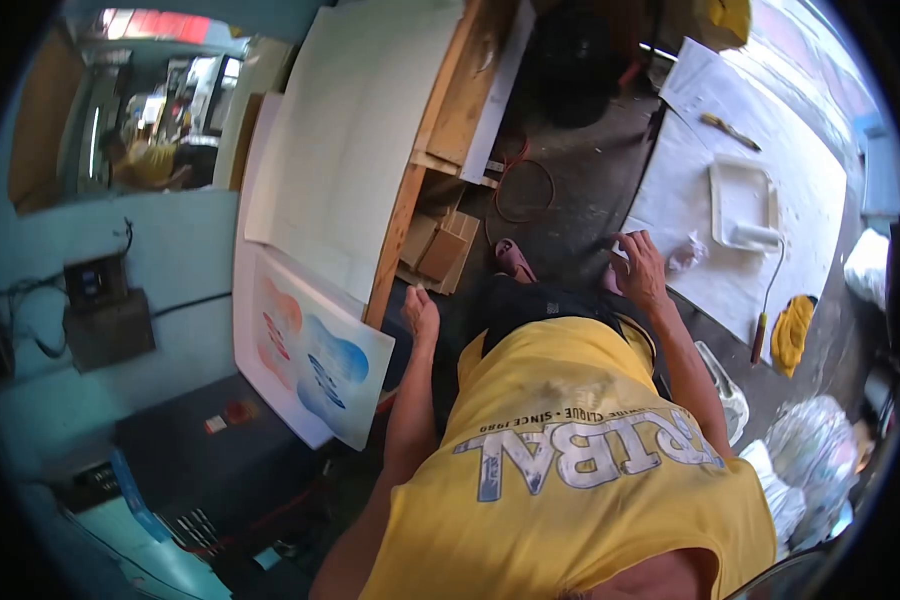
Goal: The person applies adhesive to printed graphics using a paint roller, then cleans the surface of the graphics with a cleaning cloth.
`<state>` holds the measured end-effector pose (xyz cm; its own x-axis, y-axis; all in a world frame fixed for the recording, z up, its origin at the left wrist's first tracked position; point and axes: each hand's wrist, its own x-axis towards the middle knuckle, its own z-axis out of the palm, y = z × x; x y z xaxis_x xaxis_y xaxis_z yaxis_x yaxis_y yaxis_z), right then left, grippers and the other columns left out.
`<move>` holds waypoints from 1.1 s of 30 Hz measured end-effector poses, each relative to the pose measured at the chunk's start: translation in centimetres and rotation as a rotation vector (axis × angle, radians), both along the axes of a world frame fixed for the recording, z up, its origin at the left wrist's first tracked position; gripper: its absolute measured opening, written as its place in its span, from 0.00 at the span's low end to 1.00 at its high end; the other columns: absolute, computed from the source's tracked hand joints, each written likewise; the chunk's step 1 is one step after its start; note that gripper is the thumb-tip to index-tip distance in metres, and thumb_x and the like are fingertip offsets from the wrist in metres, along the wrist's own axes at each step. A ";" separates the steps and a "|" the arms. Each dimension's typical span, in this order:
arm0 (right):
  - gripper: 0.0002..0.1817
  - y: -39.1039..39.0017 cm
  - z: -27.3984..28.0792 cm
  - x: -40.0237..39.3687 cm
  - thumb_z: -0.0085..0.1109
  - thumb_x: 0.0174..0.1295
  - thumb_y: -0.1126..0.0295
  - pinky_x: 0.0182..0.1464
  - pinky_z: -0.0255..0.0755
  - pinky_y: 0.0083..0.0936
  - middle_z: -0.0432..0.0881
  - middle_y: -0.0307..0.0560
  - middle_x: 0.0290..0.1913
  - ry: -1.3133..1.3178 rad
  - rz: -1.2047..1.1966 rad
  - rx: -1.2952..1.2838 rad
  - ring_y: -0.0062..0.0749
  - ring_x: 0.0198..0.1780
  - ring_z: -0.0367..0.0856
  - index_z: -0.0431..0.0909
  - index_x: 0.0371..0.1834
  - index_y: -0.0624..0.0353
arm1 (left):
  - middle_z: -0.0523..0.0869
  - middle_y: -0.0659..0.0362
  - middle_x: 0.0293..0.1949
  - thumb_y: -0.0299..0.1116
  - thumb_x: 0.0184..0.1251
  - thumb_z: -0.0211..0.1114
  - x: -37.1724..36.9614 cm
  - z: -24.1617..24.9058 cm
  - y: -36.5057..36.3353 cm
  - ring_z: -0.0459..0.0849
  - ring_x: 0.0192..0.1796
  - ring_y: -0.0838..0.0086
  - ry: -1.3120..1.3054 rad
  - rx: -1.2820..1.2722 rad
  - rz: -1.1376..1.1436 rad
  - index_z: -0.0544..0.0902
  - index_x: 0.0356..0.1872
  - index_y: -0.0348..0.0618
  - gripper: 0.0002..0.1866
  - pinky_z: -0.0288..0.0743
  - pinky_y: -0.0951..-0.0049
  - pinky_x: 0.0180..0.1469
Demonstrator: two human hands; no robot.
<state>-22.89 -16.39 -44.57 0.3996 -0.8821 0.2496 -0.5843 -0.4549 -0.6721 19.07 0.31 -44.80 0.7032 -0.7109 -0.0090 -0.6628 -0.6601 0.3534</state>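
Observation:
My left hand (422,316) hangs beside the wooden table frame, its fingers loosely bent, with nothing visible in it. Near it is a printed sheet (322,350) with red and blue blob shapes, draped over the table's edge. My right hand (640,268) is in the air near the left edge of a white board (810,225); its fingers are bent and apart, holding nothing I can see. A crumpled pale cloth or paper (686,253) lies close to that hand. On the board are a white paint tray (722,212), a paint roller (755,235) and a brush (731,131).
A yellow glove or cloth (793,335) lies by the board's near edge. Cardboard (440,250) sits under the white-topped table (355,130). An orange cable (550,195) loops across the floor. Plastic bags (810,450) are at right, a dark surface (215,465) at left.

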 end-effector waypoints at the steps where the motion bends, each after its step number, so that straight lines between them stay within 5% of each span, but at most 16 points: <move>1: 0.18 -0.3 0.1 2.4 0.70 0.58 0.72 0.43 0.74 0.42 0.79 0.50 0.40 0.039 0.082 -0.010 0.49 0.43 0.78 0.78 0.51 0.60 | 0.84 0.36 0.36 0.41 0.80 0.55 1.3 -1.1 1.2 0.82 0.41 0.34 0.041 -0.010 0.019 0.75 0.38 0.34 0.17 0.75 0.43 0.43; 6: 0.12 -1.5 0.6 7.9 0.68 0.60 0.72 0.42 0.75 0.43 0.81 0.50 0.38 0.141 0.120 0.055 0.50 0.43 0.79 0.81 0.46 0.60 | 0.85 0.41 0.33 0.42 0.77 0.63 8.3 -6.7 2.8 0.85 0.37 0.42 0.246 0.073 -0.050 0.78 0.39 0.36 0.17 0.77 0.49 0.40; 7: 0.10 -1.6 0.8 9.3 0.67 0.62 0.71 0.42 0.76 0.40 0.81 0.50 0.36 0.155 0.057 0.112 0.50 0.40 0.81 0.82 0.46 0.60 | 0.86 0.46 0.32 0.37 0.73 0.68 9.4 -8.0 3.4 0.86 0.35 0.52 0.452 -0.115 0.016 0.77 0.44 0.38 0.13 0.77 0.54 0.39; 10: 0.11 -1.7 -1.3 14.0 0.66 0.65 0.70 0.43 0.78 0.35 0.84 0.49 0.36 0.097 -0.138 0.340 0.42 0.38 0.83 0.82 0.48 0.61 | 0.86 0.55 0.29 0.36 0.72 0.68 12.7 -8.5 3.8 0.87 0.29 0.70 0.373 -0.280 0.070 0.76 0.52 0.40 0.16 0.80 0.66 0.36; 12: 0.15 -2.2 -3.8 17.5 0.66 0.68 0.64 0.45 0.77 0.28 0.86 0.44 0.38 -0.012 -0.179 0.548 0.24 0.40 0.82 0.83 0.51 0.63 | 0.88 0.55 0.34 0.35 0.74 0.67 16.3 -9.6 5.0 0.88 0.32 0.72 0.338 -0.294 0.094 0.74 0.55 0.40 0.17 0.81 0.69 0.37; 16: 0.26 -5.1 -5.0 27.0 0.67 0.69 0.50 0.41 0.77 0.29 0.84 0.43 0.39 -0.177 -0.105 0.959 0.28 0.39 0.81 0.81 0.54 0.66 | 0.89 0.54 0.41 0.39 0.81 0.60 19.8 -5.3 5.4 0.89 0.39 0.70 0.856 -0.414 0.603 0.74 0.52 0.41 0.12 0.82 0.71 0.41; 19: 0.24 -9.0 -5.0 34.3 0.64 0.72 0.51 0.50 0.77 0.29 0.81 0.40 0.42 -0.453 -0.118 1.185 0.27 0.46 0.80 0.81 0.56 0.61 | 0.89 0.54 0.44 0.45 0.83 0.55 21.8 -4.6 6.7 0.89 0.40 0.69 1.013 -0.369 0.644 0.74 0.53 0.41 0.16 0.82 0.70 0.41; 21: 0.19 -12.9 -8.3 38.0 0.64 0.72 0.50 0.51 0.76 0.30 0.79 0.38 0.39 -0.636 -0.100 1.264 0.26 0.43 0.79 0.81 0.49 0.56 | 0.87 0.54 0.49 0.45 0.82 0.56 21.7 -3.7 6.6 0.89 0.45 0.68 1.068 -0.407 0.694 0.74 0.55 0.41 0.16 0.81 0.67 0.44; 25: 0.16 -21.0 -13.6 42.2 0.64 0.72 0.50 0.50 0.76 0.34 0.79 0.39 0.37 -0.656 0.066 0.810 0.28 0.40 0.77 0.80 0.44 0.52 | 0.82 0.52 0.57 0.43 0.81 0.57 21.5 -3.7 5.1 0.84 0.57 0.65 0.943 -0.459 0.730 0.72 0.60 0.42 0.18 0.79 0.61 0.51; 28: 0.18 -25.1 -13.7 44.3 0.64 0.71 0.49 0.49 0.76 0.36 0.79 0.40 0.36 -0.906 -0.092 0.945 0.31 0.39 0.77 0.80 0.46 0.52 | 0.80 0.51 0.60 0.43 0.80 0.57 22.4 -1.9 2.2 0.80 0.62 0.63 0.918 -0.569 0.874 0.69 0.62 0.42 0.20 0.77 0.59 0.57; 30: 0.19 -25.8 -4.8 47.4 0.63 0.71 0.48 0.49 0.75 0.37 0.79 0.41 0.34 -1.127 -0.339 1.176 0.33 0.38 0.78 0.79 0.47 0.53 | 0.80 0.51 0.60 0.45 0.82 0.53 23.3 -1.9 0.8 0.80 0.63 0.63 0.946 -0.573 0.887 0.68 0.64 0.42 0.21 0.76 0.58 0.59; 31: 0.22 -26.1 -3.3 47.8 0.62 0.71 0.47 0.48 0.76 0.38 0.80 0.42 0.35 -1.191 -0.220 1.167 0.36 0.38 0.79 0.79 0.51 0.55 | 0.80 0.51 0.60 0.45 0.82 0.53 23.8 -1.7 0.0 0.80 0.63 0.63 0.974 -0.573 0.908 0.68 0.65 0.42 0.22 0.76 0.58 0.60; 33: 0.20 -30.1 -8.4 46.5 0.60 0.73 0.50 0.49 0.78 0.37 0.81 0.43 0.36 -1.048 -0.413 1.262 0.33 0.39 0.80 0.80 0.52 0.57 | 0.80 0.51 0.59 0.47 0.83 0.50 24.6 -1.3 -1.8 0.80 0.62 0.63 0.998 -0.554 0.979 0.67 0.66 0.42 0.22 0.76 0.57 0.59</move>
